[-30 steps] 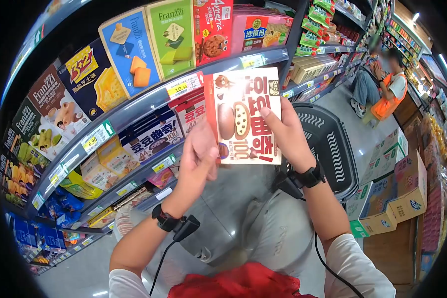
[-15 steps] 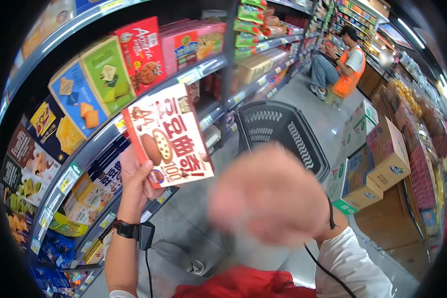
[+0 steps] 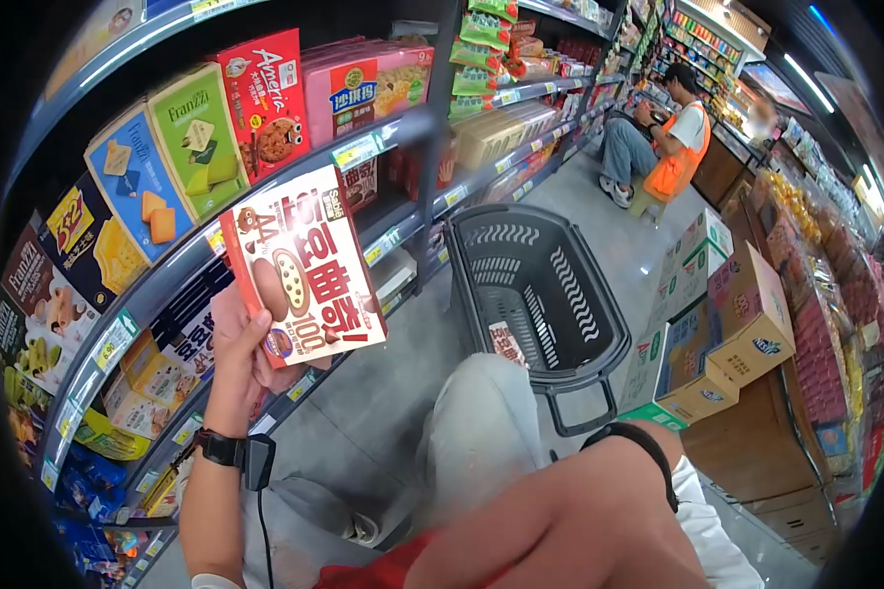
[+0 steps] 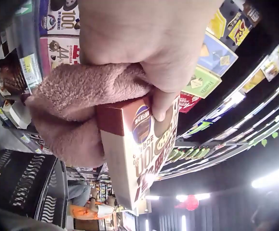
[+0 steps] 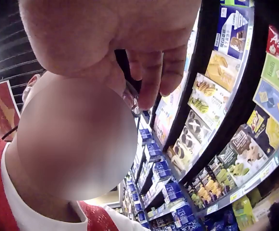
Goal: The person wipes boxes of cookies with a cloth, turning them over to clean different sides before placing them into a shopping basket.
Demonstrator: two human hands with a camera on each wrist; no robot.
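My left hand [image 3: 244, 344] holds a white and red biscuit box [image 3: 304, 270] upright by its lower left corner, thumb on the printed front. In the left wrist view, a pinkish-brown fuzzy cloth [image 4: 72, 96] lies bunched beside the box [image 4: 122, 159], against the left hand [image 4: 144, 43]. The right wrist view has my right hand [image 5: 125, 43] raised beside my head, fingers bent downward near what looks like part of a pair of glasses [image 5: 131, 98]; whether they grip it, I cannot tell. Only the right forearm shows in the head view.
A black basket [image 3: 599, 368] stands on the floor, a small box [image 3: 507, 346] inside. Shelves [image 3: 182, 250] of packaged biscuits line the left. Cartons [image 3: 751, 309] are stacked at the right. Farther back sits a person in an orange vest [image 3: 686, 147].
The right hand has let go of the box and risen past the head camera towards my head. The left hand and box have moved left, and the view has turned towards the basket.
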